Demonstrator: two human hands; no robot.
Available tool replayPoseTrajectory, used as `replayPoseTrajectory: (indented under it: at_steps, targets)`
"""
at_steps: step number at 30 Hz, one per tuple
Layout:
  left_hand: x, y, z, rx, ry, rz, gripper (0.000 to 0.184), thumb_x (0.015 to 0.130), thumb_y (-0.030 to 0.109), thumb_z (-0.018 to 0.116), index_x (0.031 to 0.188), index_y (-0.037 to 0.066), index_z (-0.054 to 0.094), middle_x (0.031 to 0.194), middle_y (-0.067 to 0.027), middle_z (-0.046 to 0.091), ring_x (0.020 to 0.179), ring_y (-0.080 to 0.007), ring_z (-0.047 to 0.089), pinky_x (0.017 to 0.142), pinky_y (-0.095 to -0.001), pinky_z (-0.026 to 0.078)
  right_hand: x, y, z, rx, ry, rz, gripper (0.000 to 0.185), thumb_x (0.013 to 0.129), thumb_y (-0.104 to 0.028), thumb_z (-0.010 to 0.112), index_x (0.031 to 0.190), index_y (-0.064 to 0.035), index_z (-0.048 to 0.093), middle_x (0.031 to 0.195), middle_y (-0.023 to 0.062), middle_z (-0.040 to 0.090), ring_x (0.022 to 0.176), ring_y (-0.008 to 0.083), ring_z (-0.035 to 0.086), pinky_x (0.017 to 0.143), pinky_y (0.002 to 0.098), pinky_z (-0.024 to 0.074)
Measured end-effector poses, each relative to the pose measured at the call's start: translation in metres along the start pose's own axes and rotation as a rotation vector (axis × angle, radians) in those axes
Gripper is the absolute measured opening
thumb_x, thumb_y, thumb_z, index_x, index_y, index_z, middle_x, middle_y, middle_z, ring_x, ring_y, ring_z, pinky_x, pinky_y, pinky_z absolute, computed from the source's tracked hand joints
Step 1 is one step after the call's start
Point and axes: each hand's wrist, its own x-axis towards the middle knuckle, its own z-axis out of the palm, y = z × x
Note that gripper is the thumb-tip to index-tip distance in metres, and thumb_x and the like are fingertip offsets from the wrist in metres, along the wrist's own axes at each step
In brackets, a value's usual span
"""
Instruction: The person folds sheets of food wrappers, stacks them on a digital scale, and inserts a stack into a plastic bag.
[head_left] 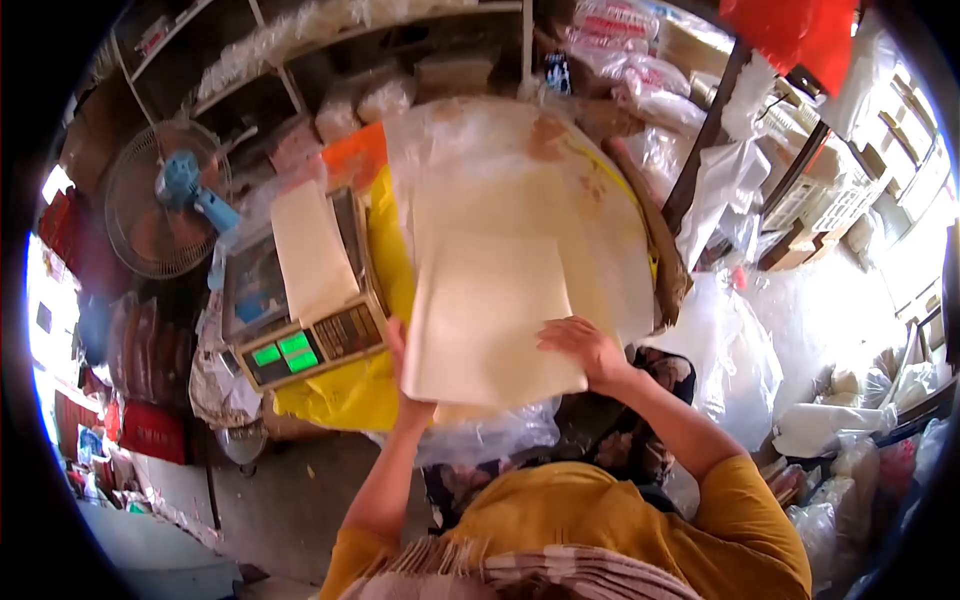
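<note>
A stack of cream sheets [493, 320] lies between my two hands, at the near edge of a round table covered in pale sheeting [620, 220]. My left hand [408, 375] holds the stack's left edge, its thumb side against it and part of the palm hidden beneath. On the right, my right hand [585, 350] rests with its fingers spread over the stack's right edge. More cream sheets lie flat beyond the stack. Left of them, a smaller cream stack [312, 250] sits on a scale [300, 350] with a lit green display.
A fan [168, 198] stands at the far left. Yellow plastic [350, 395] lies under the scale, with orange material [355, 155] behind it. Shelves [400, 25] with bagged goods line the back. Clear plastic bags [735, 345] hang right of the table.
</note>
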Motion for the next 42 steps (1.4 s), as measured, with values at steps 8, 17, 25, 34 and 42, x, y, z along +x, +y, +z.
replayPoseTrajectory:
  at_steps: [8,17,25,34,42]
  targets:
    - [-0.002,-0.003,0.018,-0.149,-0.24,-0.466,0.06,0.071,0.013,0.071,0.126,0.003,0.049,0.128,-0.0189,0.049,0.124,-0.0347,0.042,0.106,-0.0455,0.028,-0.006,0.046,0.017,0.232,-0.033,0.989,0.034,0.081,-0.022,0.066,0.108,-0.0017,0.059,0.094,0.0165,0.066,0.087,0.0332,0.062,0.077,0.0395,0.0488]
    - [0.004,-0.014,0.042,0.648,-0.466,0.274,0.074,0.073,0.043,0.07,0.132,0.006,0.042,0.141,-0.0183,0.035,0.129,-0.0407,0.033,0.106,-0.0503,0.026,0.029,0.035,0.017,-0.389,-0.14,0.415,0.091,0.072,-0.041,0.073,0.144,-0.0127,0.026,0.149,0.0181,0.021,0.136,0.0392,0.02,0.11,0.0497,0.0231]
    - [0.027,-0.028,-0.009,0.066,-0.451,-0.17,0.054,0.071,0.018,0.074,0.116,-0.001,0.051,0.074,-0.0109,0.065,0.065,-0.0198,0.063,0.058,-0.0285,0.05,-0.002,0.052,-0.017,0.051,-0.271,0.46,0.062,0.076,-0.043,0.069,0.124,-0.007,0.051,0.121,0.016,0.054,0.114,0.0329,0.048,0.095,0.0404,0.038]
    - [0.038,-0.046,0.075,0.485,-0.264,0.206,0.042,0.082,0.027,0.059,0.117,0.007,0.052,0.121,-0.0119,0.053,0.116,-0.0305,0.046,0.094,-0.0449,0.038,0.026,0.076,0.013,-0.345,-0.057,0.853,0.06,0.081,-0.035,0.064,0.128,-0.0044,0.044,0.112,0.0192,0.054,0.098,0.0376,0.055,0.082,0.0442,0.0463]
    - [0.026,-0.037,0.078,0.713,-0.187,0.148,0.049,0.09,0.036,0.046,0.132,0.009,0.045,0.135,-0.013,0.042,0.128,-0.0265,0.037,0.103,-0.0552,0.028,0.019,0.085,0.06,-0.628,-0.183,0.392,0.063,0.088,-0.024,0.058,0.141,-0.0062,0.029,0.146,0.0177,0.03,0.135,0.0359,0.027,0.107,0.0519,0.0258]
